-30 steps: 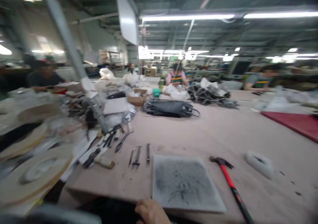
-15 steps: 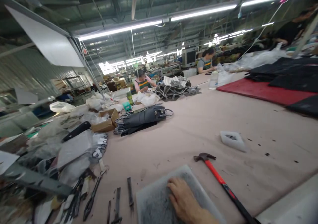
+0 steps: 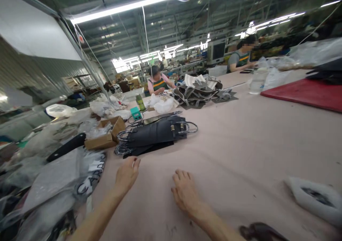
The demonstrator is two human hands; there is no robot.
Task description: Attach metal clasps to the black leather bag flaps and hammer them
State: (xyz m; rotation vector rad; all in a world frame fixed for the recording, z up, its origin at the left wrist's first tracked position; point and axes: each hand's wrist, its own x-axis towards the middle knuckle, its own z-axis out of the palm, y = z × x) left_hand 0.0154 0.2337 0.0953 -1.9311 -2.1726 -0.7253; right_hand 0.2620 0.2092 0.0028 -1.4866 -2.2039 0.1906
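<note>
My left hand (image 3: pixel 126 176) is held over the cloth-covered table, just short of a stack of black handbag pieces (image 3: pixel 153 133) with wrapped handles and gold-coloured fittings. Its fingers curl loosely, with nothing seen in them. To the right of it, my right hand (image 3: pixel 185 192) hovers low over or rests on the pinkish table cover (image 3: pixel 224 155); I cannot tell which. Its fingers are bent a little and slightly apart, and it holds nothing. Neither hand touches the black stack. At the bottom edge, a blurred dark hammer head (image 3: pixel 259 231) shows in part.
Plastic bags and a cardboard box (image 3: pixel 103 136) crowd the left side. A white foam tray (image 3: pixel 315 198) with dark bits lies at right. Farther back are grey pieces (image 3: pixel 197 91), a clear jar (image 3: pixel 257 80), a red board (image 3: pixel 307 93) and two seated people.
My right hand has left the grey slab and reached forward. My left hand has come into view. The camera view has moved forward, so the slab and hand tools drop out of sight.
</note>
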